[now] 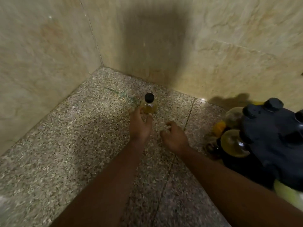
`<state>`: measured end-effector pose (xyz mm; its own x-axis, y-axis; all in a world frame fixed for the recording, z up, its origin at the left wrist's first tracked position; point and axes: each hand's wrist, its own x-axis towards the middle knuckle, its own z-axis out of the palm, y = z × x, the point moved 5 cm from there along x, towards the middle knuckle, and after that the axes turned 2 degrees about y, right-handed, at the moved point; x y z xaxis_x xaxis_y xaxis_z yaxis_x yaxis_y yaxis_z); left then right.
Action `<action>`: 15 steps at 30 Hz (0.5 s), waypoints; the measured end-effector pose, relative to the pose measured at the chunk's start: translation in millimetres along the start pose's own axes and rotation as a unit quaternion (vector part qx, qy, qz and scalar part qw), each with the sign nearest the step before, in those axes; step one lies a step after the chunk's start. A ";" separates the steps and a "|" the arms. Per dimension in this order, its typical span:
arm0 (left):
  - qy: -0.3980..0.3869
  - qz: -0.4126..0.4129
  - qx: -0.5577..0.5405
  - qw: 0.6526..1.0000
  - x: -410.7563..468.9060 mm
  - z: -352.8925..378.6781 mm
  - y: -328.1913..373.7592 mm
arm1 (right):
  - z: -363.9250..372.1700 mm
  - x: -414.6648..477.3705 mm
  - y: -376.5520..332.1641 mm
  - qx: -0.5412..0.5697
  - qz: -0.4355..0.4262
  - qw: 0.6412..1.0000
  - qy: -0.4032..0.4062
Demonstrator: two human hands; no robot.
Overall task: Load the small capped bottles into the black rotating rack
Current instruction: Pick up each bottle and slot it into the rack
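Closest to the camera, two bare forearms reach forward over a speckled stone table, which is crossed by thin dark joints. At the right edge, level with the forearms, stands the black rotating rack, large and blurred. Several black caps stick up from its top. Two round clear bottles of yellowish liquid sit against its left side, one lower and one above it, with a small yellow shape between them that is too blurred to name. Something pale yellow-green shows under the rack at the lower right; I cannot tell what it is.

Further on, the right hand hovers over the table with its fingers spread and loosely curled, holding nothing. It is near the rack but apart from it. Just beside it, the left hand stretches a little further forward. Its thumb and fingertips are curled round the lower body of a small bottle and grip it from the near side.

That bottle stands upright on the table, well apart from the rack. It is clear, holds amber-yellow liquid and is topped by a black cap.

Beyond the bottle the table runs into a corner where two beige marbled walls meet, one on the left and one on the right. A broad dark shadow falls down the right wall above the bottle.
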<state>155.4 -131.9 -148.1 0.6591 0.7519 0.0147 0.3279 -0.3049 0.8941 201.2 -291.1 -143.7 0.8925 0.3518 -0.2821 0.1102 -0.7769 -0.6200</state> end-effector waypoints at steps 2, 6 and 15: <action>0.009 0.007 0.000 1.000 18.7 -0.2 -3.3 | 14.2 13.2 -7.0 -0.024 0.000 1.000 -0.020; 0.016 0.037 0.037 0.999 53.6 7.4 -10.7 | 48.8 36.5 -12.1 -0.111 0.019 0.992 -0.061; -0.039 0.117 0.025 0.992 89.3 28.9 -10.3 | 85.8 71.1 -10.4 -0.227 0.011 0.968 -0.109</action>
<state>230.4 -78.6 -168.9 0.7709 0.6099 0.1836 0.1912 -0.4966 0.8466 226.0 -213.3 -220.1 0.7887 0.3961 -0.4702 0.3169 -0.9173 -0.2413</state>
